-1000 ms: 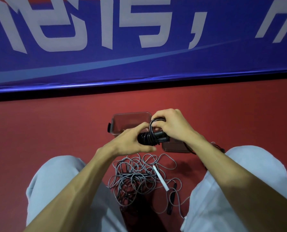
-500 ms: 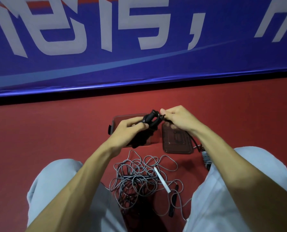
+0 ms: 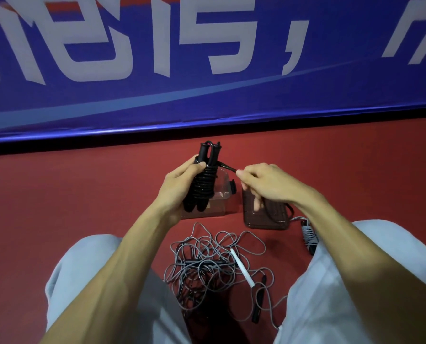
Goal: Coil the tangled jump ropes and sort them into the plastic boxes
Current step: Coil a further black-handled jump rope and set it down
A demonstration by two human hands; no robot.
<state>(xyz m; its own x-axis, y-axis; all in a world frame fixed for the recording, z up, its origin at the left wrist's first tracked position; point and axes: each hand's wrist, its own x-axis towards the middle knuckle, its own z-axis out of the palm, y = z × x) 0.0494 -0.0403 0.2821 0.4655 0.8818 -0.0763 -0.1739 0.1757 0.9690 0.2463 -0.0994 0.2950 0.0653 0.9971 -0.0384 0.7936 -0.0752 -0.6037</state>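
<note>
Your left grip (image 3: 179,192) curls round the black rope bundle (image 3: 204,181), long axis upright; your right grip (image 3: 269,184) pinches its loose tail (image 3: 225,167) just rightward, seemingly a loop.

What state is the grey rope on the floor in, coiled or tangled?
Tangled: the grey rope lies in loose, crossing loops on the floor.

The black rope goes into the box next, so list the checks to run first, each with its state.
1. Left hand grips the black rope bundle: ok.
2. Loose end secured: not ok; the right hand pinches it, pulled off the bundle.
3. Plastic box uncovered: ok.
4. Box empty: cannot tell; the left hand hides part.
5. Gray rope coiled: not ok; it lies tangled on the floor.
</note>
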